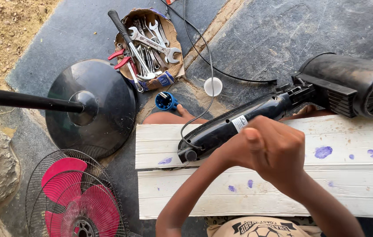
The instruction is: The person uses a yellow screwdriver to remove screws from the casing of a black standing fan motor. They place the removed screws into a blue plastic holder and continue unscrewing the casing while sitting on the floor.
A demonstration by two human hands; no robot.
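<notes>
Currently your right hand and left hand are pressed together, clenched over the middle of the black fan neck housing; whether the fingers actually clamp it cannot be told. That housing lies diagonally across the white plank bench, its motor head up and to the right of your hands. Further left stand the round black fan base and the red-bladed fan guard. A cardboard tray of spanners sits beyond.
</notes>
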